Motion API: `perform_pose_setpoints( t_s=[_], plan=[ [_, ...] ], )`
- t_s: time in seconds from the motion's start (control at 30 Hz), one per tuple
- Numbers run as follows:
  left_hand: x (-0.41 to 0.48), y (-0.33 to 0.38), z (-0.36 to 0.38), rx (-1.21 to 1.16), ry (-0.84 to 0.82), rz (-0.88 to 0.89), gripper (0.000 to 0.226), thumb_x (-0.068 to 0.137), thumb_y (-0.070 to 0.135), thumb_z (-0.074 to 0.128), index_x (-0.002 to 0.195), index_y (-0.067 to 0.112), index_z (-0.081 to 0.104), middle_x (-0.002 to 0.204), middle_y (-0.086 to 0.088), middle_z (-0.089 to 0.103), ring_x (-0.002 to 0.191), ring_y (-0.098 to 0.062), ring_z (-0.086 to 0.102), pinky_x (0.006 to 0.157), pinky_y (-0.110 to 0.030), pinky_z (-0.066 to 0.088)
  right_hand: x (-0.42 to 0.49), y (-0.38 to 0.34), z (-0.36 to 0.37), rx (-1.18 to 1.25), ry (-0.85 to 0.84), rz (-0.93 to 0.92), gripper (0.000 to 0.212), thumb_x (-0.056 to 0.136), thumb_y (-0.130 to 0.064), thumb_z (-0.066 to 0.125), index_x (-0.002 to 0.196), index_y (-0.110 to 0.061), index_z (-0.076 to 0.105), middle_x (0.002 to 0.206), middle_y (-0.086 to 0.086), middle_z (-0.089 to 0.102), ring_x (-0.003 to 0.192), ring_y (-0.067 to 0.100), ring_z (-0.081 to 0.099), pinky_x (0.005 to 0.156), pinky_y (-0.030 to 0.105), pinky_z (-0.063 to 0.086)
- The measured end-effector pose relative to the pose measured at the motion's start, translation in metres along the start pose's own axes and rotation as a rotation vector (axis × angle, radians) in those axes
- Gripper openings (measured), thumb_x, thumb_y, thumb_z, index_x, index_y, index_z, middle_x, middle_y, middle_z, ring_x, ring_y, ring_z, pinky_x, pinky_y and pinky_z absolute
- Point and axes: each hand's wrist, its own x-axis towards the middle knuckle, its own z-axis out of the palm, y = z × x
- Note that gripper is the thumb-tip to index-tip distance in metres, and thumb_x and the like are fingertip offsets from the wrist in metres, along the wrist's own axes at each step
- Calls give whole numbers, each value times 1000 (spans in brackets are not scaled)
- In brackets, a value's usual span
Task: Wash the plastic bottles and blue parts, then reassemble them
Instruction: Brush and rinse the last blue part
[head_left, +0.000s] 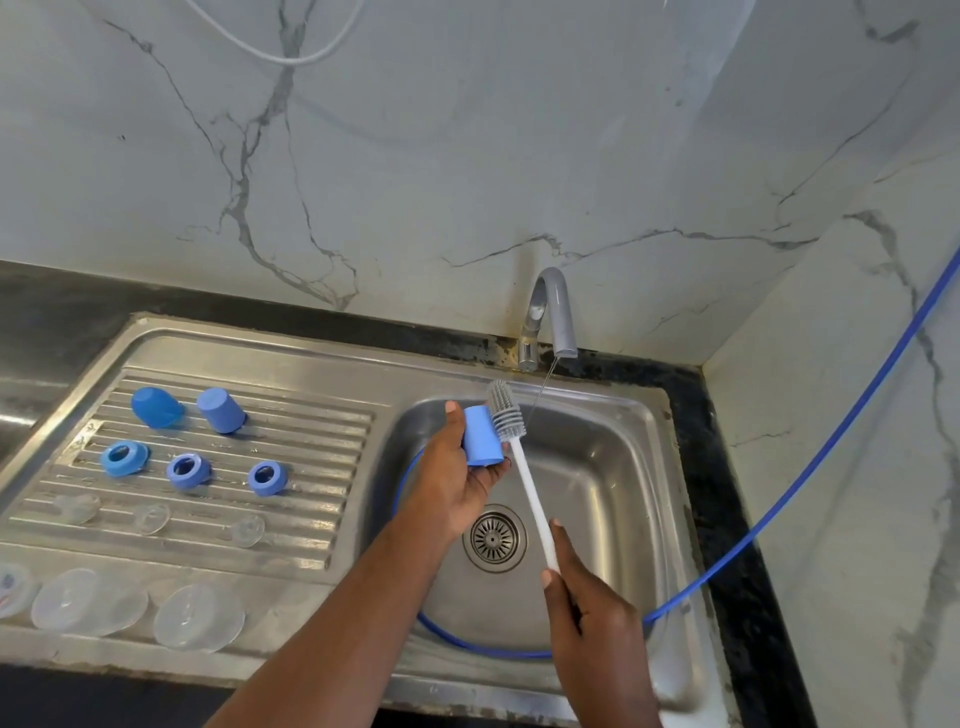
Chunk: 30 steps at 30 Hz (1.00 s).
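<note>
My left hand holds a blue cap over the sink basin. My right hand grips the white handle of a bottle brush; its grey bristle head lies against the cap's side. On the ribbed drainboard stand two more blue caps and three blue rings. Three clear teats lie below the rings. Clear plastic bottles lie at the front left edge.
A grey tap at the back of the basin runs a thin stream of water. A blue hose comes from the right wall and loops round the basin. The drain sits at the basin's centre. Marble walls stand behind and to the right.
</note>
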Motion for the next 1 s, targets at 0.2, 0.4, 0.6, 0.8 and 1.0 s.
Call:
perform_pose_setpoints(
  t_s=[0.2,0.4,0.6,0.8,1.0],
  plan=[
    [5,2,-3,6,-23,32,47,102,45,49,122,5,63,105,-18,72,89,-25,71,88,-42,58,-4,0,-5,7,-37,20,57,90,-10,70,139,-37,58,59,-18,43,49,-2,42,52,1,31],
    [4,13,0,-13,-74,62,65,84,52,64,125,2,58,98,-15,69,82,-23,72,68,-36,61,-14,-7,-5,2,-64,-2,56,88,-15,67,139,-35,59,59,-18,39,48,-4,39,52,0,29],
    [6,8,0,108,-99,119,71,79,44,72,131,-1,56,100,-13,70,81,-20,72,69,-35,61,9,-1,2,-5,-14,29,59,96,-15,66,145,-41,49,61,-17,46,53,6,45,53,6,33],
    [10,10,-8,178,-106,149,66,81,51,62,128,4,63,98,-11,69,80,-17,70,73,-35,62,-13,-6,-3,-2,-84,6,60,88,-16,67,143,-35,55,58,-17,33,50,-4,37,52,1,28],
    [5,0,-3,72,-17,126,50,94,47,54,121,6,61,104,-14,69,84,-20,70,70,-33,62,1,-7,4,-29,-39,-1,61,92,-12,69,144,-37,53,60,-19,40,53,-3,43,55,2,32]
  ],
)
